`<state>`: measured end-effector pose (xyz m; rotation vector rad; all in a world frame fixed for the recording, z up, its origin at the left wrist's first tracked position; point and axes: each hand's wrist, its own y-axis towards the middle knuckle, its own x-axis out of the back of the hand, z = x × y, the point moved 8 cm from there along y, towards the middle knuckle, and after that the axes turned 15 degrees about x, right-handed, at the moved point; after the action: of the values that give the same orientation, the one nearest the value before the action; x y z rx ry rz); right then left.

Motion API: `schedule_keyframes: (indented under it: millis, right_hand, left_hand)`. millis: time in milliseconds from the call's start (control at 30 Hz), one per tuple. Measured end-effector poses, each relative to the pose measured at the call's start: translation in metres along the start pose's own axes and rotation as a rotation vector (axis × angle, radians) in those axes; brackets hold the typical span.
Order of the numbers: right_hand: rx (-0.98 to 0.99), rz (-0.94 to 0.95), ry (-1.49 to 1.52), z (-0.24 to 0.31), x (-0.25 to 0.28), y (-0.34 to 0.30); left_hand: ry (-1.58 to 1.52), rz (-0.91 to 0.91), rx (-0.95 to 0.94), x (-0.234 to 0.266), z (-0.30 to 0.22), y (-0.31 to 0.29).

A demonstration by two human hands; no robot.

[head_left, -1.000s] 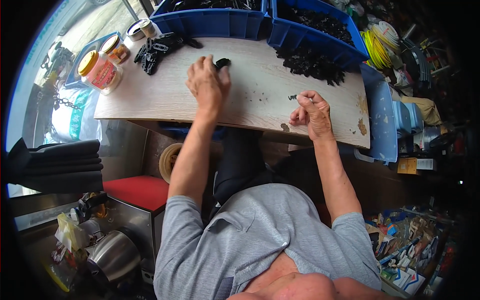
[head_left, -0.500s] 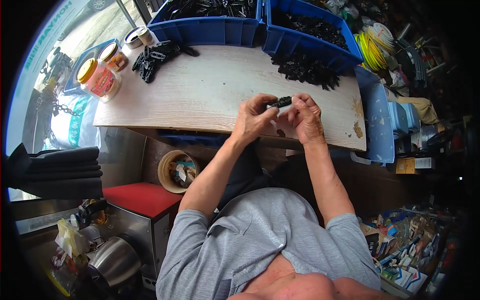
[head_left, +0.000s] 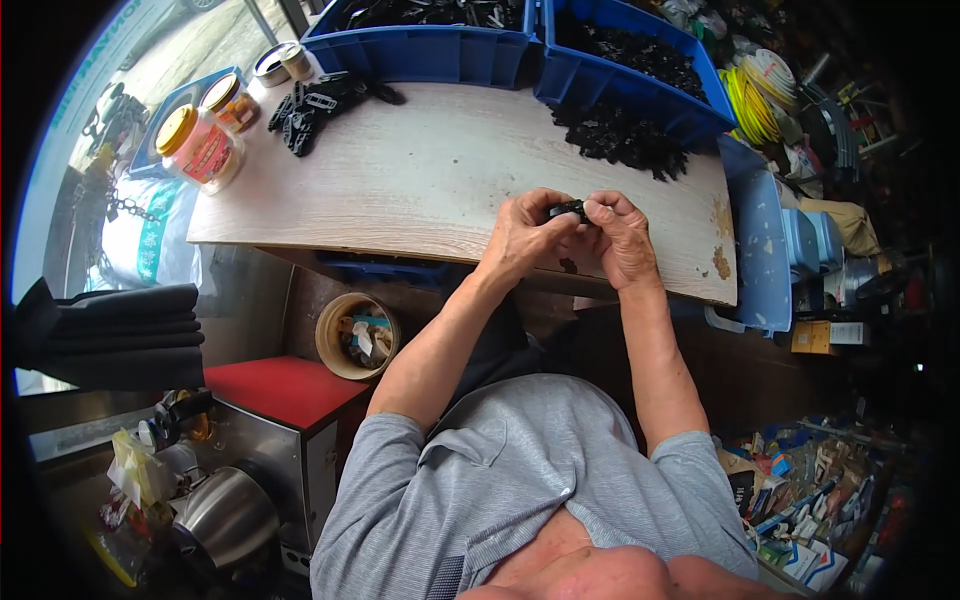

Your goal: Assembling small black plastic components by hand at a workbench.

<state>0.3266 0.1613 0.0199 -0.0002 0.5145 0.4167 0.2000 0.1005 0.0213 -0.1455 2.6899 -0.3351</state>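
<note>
Head view: above the near edge of the pale wood-grain tabletop (head_left: 380, 180), right of its middle, the left hand (head_left: 518, 236) pinches a small glossy black plastic-looking piece (head_left: 567, 209) between thumb and fingers, and the right hand (head_left: 626, 242) grips its right end, apparently so both steady it; whether those fingers hide another part, I cannot tell. A loose heap of tiny black parts (head_left: 622, 145) lies at the tabletop's far right, elongated black parts (head_left: 305, 118) at its far left, probably for easy reach.

A daylit window (head_left: 62, 190) flanks the pale wooden table (head_left: 370, 185).
</note>
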Motion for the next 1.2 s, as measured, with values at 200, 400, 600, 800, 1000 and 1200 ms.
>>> schedule_keyframes:
  millis: [200, 400, 600, 800, 1000, 1200]
  right_hand:
    - [-0.005, 0.039, -0.093, -0.001, 0.010, 0.000]
    - [-0.135, 0.097, -0.297, -0.001, -0.007, -0.004]
    - [-0.008, 0.119, -0.327, 0.000, -0.008, -0.007]
    - [0.021, 0.099, -0.173, 0.005, 0.004, -0.006]
    - [0.023, 0.098, -0.209, 0.002, -0.003, -0.007]
    - [0.016, 0.124, -0.233, 0.002, -0.010, -0.006]
  left_hand:
    - [-0.032, -0.127, 0.035, 0.005, 0.003, 0.006]
    - [-0.180, -0.154, 0.078, 0.013, 0.005, -0.001]
    - [-0.128, -0.092, 0.086, 0.008, 0.003, -0.004]
    - [0.463, -0.579, -0.349, 0.068, -0.048, -0.031]
    - [1.264, -1.566, -0.573, 0.260, -0.157, -0.056]
    - [1.432, -1.293, -0.435, 0.313, -0.150, -0.029]
